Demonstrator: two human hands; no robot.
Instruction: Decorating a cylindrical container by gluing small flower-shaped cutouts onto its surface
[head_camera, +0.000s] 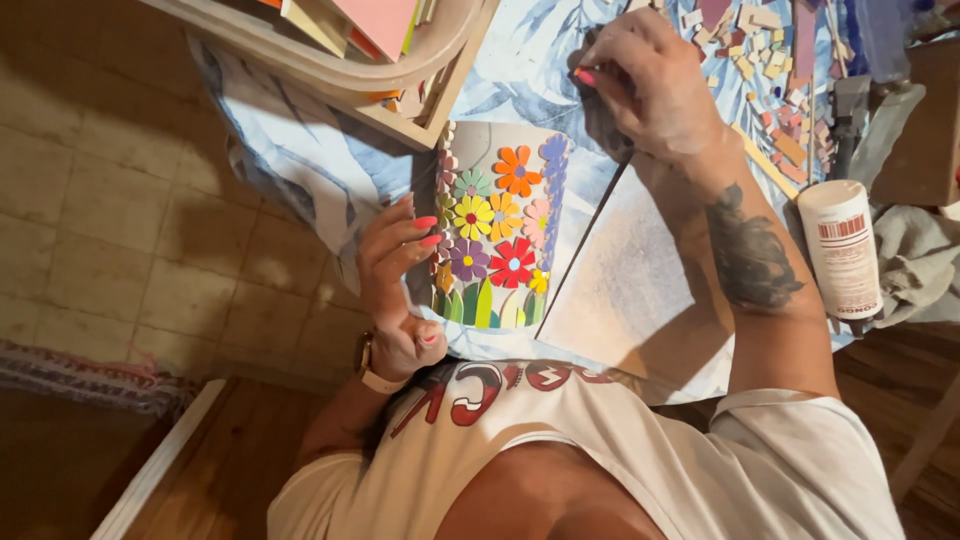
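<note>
Flower mosaic pot (500, 235) lies on its side mid-desk on the leaf-print cloth (300, 160). Left hand (400, 270) clasps its near rim, fingers curled. Right hand (650, 85), beyond the pot's far end, pinches something small; can't tell what. Best to hold the pot steady. Tile bits (760, 50) and glue bottle (840, 250) lie near the desk's right edge.

One head-worn camera looks steeply down (close in) over the person's chest onto the surface (640, 300).

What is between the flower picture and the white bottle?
In the head view, the person's right forearm with a dark tattoo lies between the flower mosaic and the white bottle. A pale board lies under that arm.
</note>
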